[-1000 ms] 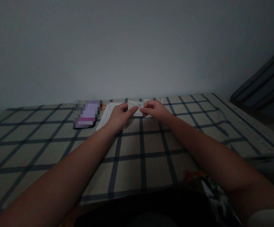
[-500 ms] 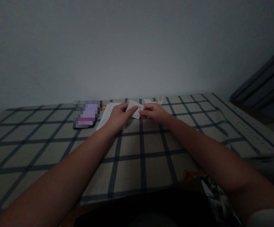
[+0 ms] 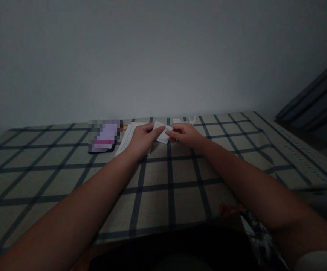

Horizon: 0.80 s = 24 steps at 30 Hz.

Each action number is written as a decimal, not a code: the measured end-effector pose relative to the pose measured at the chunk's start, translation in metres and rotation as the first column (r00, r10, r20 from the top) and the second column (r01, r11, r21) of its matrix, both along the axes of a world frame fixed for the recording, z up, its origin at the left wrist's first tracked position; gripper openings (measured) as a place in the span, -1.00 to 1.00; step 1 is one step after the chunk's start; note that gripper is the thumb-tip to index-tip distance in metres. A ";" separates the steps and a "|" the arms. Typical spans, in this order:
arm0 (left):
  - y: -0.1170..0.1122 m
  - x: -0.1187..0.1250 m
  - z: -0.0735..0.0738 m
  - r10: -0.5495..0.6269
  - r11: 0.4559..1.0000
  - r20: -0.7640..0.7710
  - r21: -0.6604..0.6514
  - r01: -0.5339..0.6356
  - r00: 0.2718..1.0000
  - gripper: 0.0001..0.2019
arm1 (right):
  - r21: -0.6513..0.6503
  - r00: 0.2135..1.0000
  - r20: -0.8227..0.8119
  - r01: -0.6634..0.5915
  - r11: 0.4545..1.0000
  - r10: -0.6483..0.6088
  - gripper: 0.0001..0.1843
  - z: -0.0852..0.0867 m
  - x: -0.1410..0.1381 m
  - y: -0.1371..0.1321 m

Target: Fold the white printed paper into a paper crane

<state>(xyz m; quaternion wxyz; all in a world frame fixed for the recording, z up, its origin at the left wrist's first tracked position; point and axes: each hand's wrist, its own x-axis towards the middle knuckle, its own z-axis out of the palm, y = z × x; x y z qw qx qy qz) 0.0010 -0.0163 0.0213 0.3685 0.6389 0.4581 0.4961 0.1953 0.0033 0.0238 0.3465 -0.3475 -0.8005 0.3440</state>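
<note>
A small piece of printed white paper (image 3: 161,136), apparently folded, is held between both hands above the checked cloth. My left hand (image 3: 143,138) is closed on its left side, thumb on top. At its right edge my right hand (image 3: 184,133) pinches the paper between thumb and fingers. Beneath and beside my left hand lie printed white sheets (image 3: 126,138), partly hidden by it. Just behind my right hand is a white folded paper shape (image 3: 191,120) with pointed tips.
A phone (image 3: 106,136) with a lit, blurred-out screen lies left of the sheets. The checked tablecloth (image 3: 155,199) covers the table up to a plain wall (image 3: 163,60). Dark curtain-like fabric (image 3: 318,90) hangs at the right.
The paper between my hands has shifted slightly, its upper edge now bent differently and less print showing. Both hands stay in nearly the same place.
</note>
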 end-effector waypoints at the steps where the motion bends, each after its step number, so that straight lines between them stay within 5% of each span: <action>1: 0.000 0.000 0.000 0.007 1.000 0.017 0.003 -0.007 1.000 -0.69 | 0.016 1.000 0.008 0.001 1.000 -0.002 -0.64 0.000 0.000 0.000; 8: 0.009 -0.002 -0.001 0.079 0.997 0.191 0.000 -0.080 0.978 -0.72 | 0.059 0.997 0.072 0.013 0.998 -0.018 -0.64 0.002 0.001 0.000; 17: 0.012 0.001 -0.003 0.019 0.996 0.332 -0.086 0.010 0.943 -0.73 | 0.063 0.999 0.048 0.002 0.998 -0.005 -0.64 0.002 0.000 -0.001; 24: 0.010 0.002 -0.004 -0.050 0.992 0.244 -0.100 0.077 0.969 -0.57 | 0.008 0.997 -0.062 0.055 0.998 -0.054 -0.61 -0.003 0.001 0.003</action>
